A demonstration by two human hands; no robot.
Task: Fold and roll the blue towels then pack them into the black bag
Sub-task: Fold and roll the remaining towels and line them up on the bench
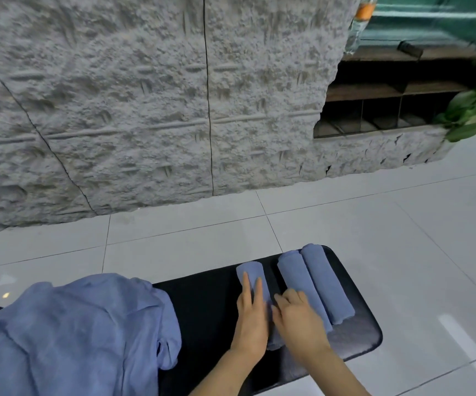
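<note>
Fingers (247, 284) of left hand (252, 318) straight, flat on top of left roll (252, 271). Fingers (281, 300) of right hand (299, 318) bent at near end of middle roll (299, 275); gripping or only touching, cannot tell. Three rolled blue towels, side by side on right end of black worktop (208, 304). Right roll (325, 281) touches middle one. Long axes run away from person, far ends leaning left. One loose heap of blue towels (74, 324) on left end; count inside unclear.

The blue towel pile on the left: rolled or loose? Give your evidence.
Loose: the towel pile lies crumpled with uneven creases, unlike the three rolled towels beside it.
</note>
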